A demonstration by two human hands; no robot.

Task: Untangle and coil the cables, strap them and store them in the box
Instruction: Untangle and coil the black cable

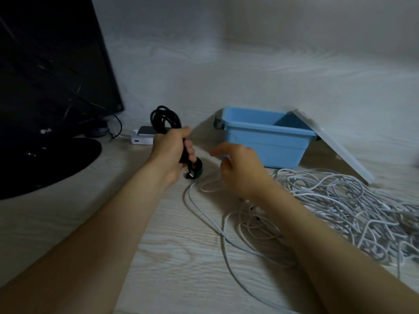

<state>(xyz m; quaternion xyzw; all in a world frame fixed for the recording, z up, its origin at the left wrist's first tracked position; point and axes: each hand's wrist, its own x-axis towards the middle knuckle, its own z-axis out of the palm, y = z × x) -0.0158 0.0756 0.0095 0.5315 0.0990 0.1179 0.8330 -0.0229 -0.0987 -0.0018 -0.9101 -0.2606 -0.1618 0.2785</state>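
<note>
- Slippage risk: left hand clamps the black cable coil left of the blue box; a loosened grip could let loops spring apart.
- Right hand, fingers relaxed and seemingly empty, hovers before the box; the white cable tangle there could snag.

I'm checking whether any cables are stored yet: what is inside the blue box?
Only bare blue inner walls show inside the blue box; no cable rises above its rim. Its floor is hidden behind the near wall, so something low could lie there.

Left hand grips black cable, seemingly coiled
</note>
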